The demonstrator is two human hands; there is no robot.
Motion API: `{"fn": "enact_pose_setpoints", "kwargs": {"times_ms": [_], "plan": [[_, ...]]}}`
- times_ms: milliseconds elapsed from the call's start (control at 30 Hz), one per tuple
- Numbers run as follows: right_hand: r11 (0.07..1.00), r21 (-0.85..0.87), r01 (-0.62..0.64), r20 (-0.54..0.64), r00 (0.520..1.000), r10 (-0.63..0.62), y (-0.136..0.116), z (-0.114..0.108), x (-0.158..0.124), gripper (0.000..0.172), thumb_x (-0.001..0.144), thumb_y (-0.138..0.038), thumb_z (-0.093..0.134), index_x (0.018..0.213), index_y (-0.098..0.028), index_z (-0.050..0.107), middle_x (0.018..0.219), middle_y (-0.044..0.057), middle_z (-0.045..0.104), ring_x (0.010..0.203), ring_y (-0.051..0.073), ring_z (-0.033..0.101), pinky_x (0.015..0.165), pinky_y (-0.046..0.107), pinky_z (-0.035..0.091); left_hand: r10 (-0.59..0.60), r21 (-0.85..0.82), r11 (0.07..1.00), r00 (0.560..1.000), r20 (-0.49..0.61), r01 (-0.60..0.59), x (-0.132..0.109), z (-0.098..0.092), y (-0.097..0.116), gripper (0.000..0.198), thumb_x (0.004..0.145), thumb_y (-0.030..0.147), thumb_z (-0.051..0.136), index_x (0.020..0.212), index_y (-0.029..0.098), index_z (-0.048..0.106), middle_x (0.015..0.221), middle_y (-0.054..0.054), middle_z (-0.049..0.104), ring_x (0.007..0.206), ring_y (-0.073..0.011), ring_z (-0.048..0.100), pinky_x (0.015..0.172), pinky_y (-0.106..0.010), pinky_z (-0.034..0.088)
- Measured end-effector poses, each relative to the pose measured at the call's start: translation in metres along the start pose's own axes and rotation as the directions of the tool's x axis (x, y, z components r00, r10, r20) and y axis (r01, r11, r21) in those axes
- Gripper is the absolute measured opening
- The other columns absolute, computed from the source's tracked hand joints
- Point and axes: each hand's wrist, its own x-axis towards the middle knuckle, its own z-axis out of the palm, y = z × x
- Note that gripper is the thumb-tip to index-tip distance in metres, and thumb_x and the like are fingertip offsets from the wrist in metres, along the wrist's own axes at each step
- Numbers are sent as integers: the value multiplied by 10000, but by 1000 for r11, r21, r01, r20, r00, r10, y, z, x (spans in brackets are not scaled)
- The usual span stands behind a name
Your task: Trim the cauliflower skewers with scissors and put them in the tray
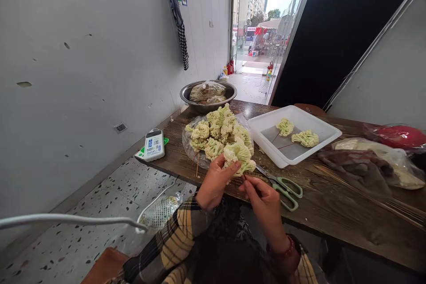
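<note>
My left hand [216, 183] grips a pale cauliflower floret [238, 154], thumb across its near side. Just below it, my right hand [262, 196] pinches a thin reddish-brown skewer [244, 178] at the floret's underside; how deep the tip sits is hidden. Behind my hands a heap of cauliflower florets [218, 126] lies on a clear plastic bag [189, 144]. Scissors with green handles [289, 190] rest beside my right hand, blades pointing toward the heap. Two skewered florets [305, 139] lie in a white plastic tray [282, 159] to the right.
At the table's far end stands a metal bowl [182, 96] with bagged food. A white payment device [154, 145] sits at the left edge. Loose skewers [396, 207], a brown cloth [359, 168] and a red bag [401, 135] lie right. A white basket [156, 213] is on the floor.
</note>
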Motion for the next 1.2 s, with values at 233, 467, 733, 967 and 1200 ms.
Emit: {"fn": "enact_pose_setpoints", "kwargs": {"times_ms": [233, 467, 733, 967, 1200], "plan": [[985, 112, -132, 129, 985, 118, -5, -1, -2, 332, 862, -446, 590, 918, -149, 727, 566, -15, 591, 436, 81, 456, 418, 206, 362, -24, -11, 1000, 1000, 4, 24, 1, -3, -2, 397, 691, 331, 786, 1045, 174, 698, 1012, -69, 730, 964, -212, 653, 872, -313, 483], [999, 23, -29, 69, 997, 27, -5, 0, -1, 293, 876, -412, 577, 872, -162, 732, 575, -22, 579, 477, 91, 463, 486, 227, 385, 11, 59, 998, 999, -39, -8, 1, -3, -4, 386, 689, 325, 778, 1023, 149, 697, 1005, -71, 729, 906, -190, 648, 839, -289, 480], [1000, 18, 19, -10, 1000, -19, 1, 5, -4, 253, 862, -365, 598, 899, -169, 753, 548, -31, 563, 539, 116, 527, 580, 250, 441, -27, 25, 999, 998, -64, 29, 0, -3, -8, 349, 643, 281, 791, 948, 133, 707, 908, -66, 734, 833, -179, 646, 791, -276, 478], [1000, 16, 9, 12, 1000, -10, 5, 6, -6, 278, 873, -363, 591, 970, -160, 754, 557, -33, 553, 533, 116, 515, 564, 254, 427, -52, -43, 998, 996, -73, 49, -3, 0, -6, 347, 620, 254, 806, 930, 132, 708, 892, -62, 731, 837, -169, 641, 787, -262, 472], [998, 62, 13, 36, 999, -15, 8, 9, -6, 292, 882, -363, 582, 989, -147, 747, 534, -48, 515, 513, 106, 487, 557, 252, 416, -18, -25, 1000, 997, -76, 16, -4, -5, -11, 346, 638, 266, 795, 942, 131, 702, 919, -70, 728, 809, -163, 633, 759, -263, 475]]}}
